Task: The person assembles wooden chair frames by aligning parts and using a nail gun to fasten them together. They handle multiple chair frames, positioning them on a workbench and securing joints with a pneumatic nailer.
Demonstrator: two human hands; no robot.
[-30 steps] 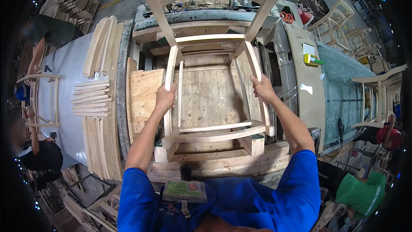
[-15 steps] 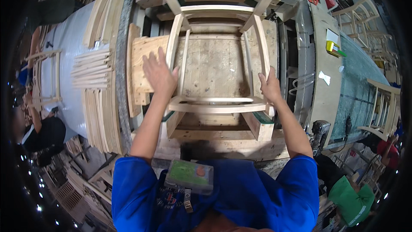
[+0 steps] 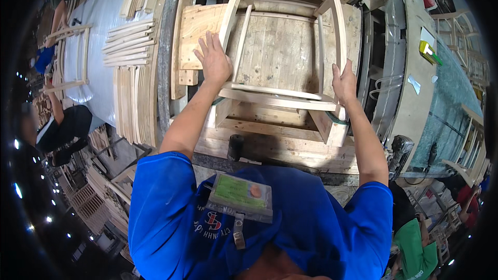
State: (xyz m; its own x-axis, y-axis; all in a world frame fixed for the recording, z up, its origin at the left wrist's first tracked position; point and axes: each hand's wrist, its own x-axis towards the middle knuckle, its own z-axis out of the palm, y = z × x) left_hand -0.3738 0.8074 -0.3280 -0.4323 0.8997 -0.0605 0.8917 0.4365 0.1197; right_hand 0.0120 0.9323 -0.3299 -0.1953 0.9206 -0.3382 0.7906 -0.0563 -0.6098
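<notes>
A bare wooden chair frame rests in a wooden jig on the workbench, its curved rail toward me. My left hand lies against the frame's left side rail, with its fingers stretched out and apart beside a light wooden board. My right hand is closed round the right side of the frame close to the near corner. Its thumb shows on the inner side, while the other fingers are mostly hidden behind the wood. Dark green padding lies under the frame's near corners.
Stacks of wooden strips lie on a wrapped table at the left. A yellow-and-green tool sits on the right-hand ledge. A black cylindrical knob stands at the bench's near edge. Other people work at far left and lower right.
The view has tilted and shifted, so the bench sits higher and further right in the picture. My left hand's fingers have come closer to the side rail. My right hand keeps its hold.
</notes>
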